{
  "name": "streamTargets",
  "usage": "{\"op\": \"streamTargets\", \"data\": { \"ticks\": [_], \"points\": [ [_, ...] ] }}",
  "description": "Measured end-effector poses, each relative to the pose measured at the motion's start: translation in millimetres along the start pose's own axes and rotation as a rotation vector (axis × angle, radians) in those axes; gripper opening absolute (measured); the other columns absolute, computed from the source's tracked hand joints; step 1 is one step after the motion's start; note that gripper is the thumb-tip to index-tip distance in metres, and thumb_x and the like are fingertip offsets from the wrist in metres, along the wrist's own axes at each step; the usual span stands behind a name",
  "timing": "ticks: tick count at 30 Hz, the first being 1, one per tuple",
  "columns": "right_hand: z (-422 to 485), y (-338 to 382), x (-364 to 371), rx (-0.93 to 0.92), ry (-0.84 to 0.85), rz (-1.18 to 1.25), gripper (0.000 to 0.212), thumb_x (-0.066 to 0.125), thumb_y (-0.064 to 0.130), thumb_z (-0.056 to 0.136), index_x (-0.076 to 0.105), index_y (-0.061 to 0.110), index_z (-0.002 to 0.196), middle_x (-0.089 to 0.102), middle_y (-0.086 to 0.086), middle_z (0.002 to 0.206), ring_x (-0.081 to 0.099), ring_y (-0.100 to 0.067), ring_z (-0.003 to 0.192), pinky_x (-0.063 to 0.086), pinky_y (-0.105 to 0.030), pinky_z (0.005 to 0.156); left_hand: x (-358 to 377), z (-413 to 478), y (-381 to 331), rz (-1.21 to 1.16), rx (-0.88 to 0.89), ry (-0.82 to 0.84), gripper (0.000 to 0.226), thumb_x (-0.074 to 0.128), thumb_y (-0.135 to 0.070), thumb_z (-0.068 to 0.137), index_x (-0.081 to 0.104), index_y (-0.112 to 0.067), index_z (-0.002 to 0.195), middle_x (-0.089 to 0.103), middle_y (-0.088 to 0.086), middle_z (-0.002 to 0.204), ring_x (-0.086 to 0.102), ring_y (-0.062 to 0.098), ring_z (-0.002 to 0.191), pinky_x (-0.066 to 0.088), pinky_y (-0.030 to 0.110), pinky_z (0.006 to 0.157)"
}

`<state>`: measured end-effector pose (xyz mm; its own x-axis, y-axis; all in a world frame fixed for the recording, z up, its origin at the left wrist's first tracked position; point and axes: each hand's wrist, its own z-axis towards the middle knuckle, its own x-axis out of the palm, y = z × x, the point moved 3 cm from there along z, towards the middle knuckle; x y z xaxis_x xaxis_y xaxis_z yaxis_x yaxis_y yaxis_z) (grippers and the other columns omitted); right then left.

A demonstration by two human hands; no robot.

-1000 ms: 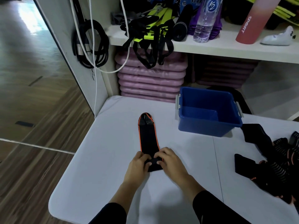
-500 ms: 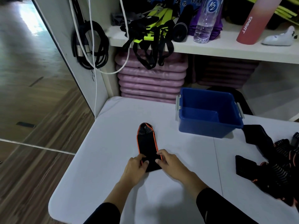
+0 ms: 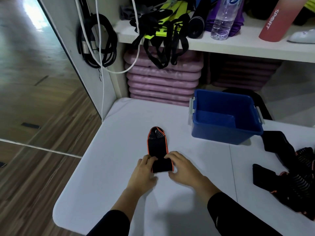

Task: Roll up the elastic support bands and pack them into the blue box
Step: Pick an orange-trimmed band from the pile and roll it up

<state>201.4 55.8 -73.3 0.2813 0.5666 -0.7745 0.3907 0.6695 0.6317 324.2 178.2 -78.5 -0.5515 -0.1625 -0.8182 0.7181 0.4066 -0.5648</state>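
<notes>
A black elastic support band (image 3: 157, 147) with orange edging lies lengthwise on the white table (image 3: 105, 167), its near end wound into a thick roll. My left hand (image 3: 144, 171) grips the roll's left end and my right hand (image 3: 182, 167) grips its right end, fingers curled over the top. The blue box (image 3: 225, 133) stands open at the back right of the table, nothing visible inside it. A heap of more black and orange bands (image 3: 289, 169) lies at the right edge.
A white shelf (image 3: 221, 46) behind the table carries straps, a water bottle (image 3: 223, 19) and a pink tube. Pink mats (image 3: 163, 79) are stacked beneath it. Black cables (image 3: 97, 41) hang on the left panel. Wooden floor lies to the left.
The roll has grown and travelled away from me along the band; the flat stretch ahead of it is shorter. Both hands moved forward with it.
</notes>
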Motion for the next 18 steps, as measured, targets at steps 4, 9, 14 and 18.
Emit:
{"op": "streamTargets", "data": {
  "ticks": [4, 9, 14, 18],
  "points": [
    [2.6, -1.7, 2.4, 0.018, 0.003, 0.037, 0.047, 0.063, 0.013, 0.076, 0.052, 0.021, 0.121, 0.053, 0.007, 0.119, 0.048, -0.011, 0.109, 0.041, -0.019, 0.092, -4.6, 8.7, 1.8, -0.105, -0.035, -0.018, 0.049, 0.064, -0.015, 0.076, 0.051, -0.018, 0.123, 0.053, 0.0, 0.121, 0.051, 0.022, 0.106, 0.046, 0.03, 0.089],
    [0.3, -0.8, -1.1, 0.195, 0.05, 0.16, 0.026, 0.048, 0.036, 0.091, 0.047, 0.03, 0.117, 0.056, 0.006, 0.086, 0.052, -0.013, 0.086, 0.046, -0.029, 0.079, -10.0, 13.4, 7.5, -0.332, -0.239, 0.073, 0.031, 0.055, -0.025, 0.089, 0.052, -0.019, 0.119, 0.061, 0.002, 0.084, 0.056, 0.017, 0.077, 0.043, 0.026, 0.07],
    [-4.0, 0.3, 4.9, 0.256, -0.073, 0.205, 0.036, 0.051, 0.039, 0.093, 0.046, 0.031, 0.127, 0.051, 0.004, 0.107, 0.054, -0.014, 0.093, 0.046, -0.029, 0.089, 1.9, 6.9, 0.7, -0.344, -0.372, -0.025, 0.031, 0.046, -0.041, 0.093, 0.049, -0.015, 0.108, 0.064, 0.008, 0.092, 0.061, 0.028, 0.087, 0.049, 0.038, 0.076],
    [-3.8, 2.0, 10.4, 0.17, 0.005, 0.238, 0.059, 0.058, 0.028, 0.09, 0.031, 0.037, 0.142, 0.042, 0.006, 0.135, 0.041, -0.01, 0.122, 0.034, -0.024, 0.106, 2.2, 6.1, -6.4, -0.335, -0.374, -0.207, 0.033, 0.049, -0.037, 0.092, 0.047, -0.013, 0.114, 0.053, 0.004, 0.102, 0.056, 0.026, 0.096, 0.044, 0.034, 0.075]
  ]
}}
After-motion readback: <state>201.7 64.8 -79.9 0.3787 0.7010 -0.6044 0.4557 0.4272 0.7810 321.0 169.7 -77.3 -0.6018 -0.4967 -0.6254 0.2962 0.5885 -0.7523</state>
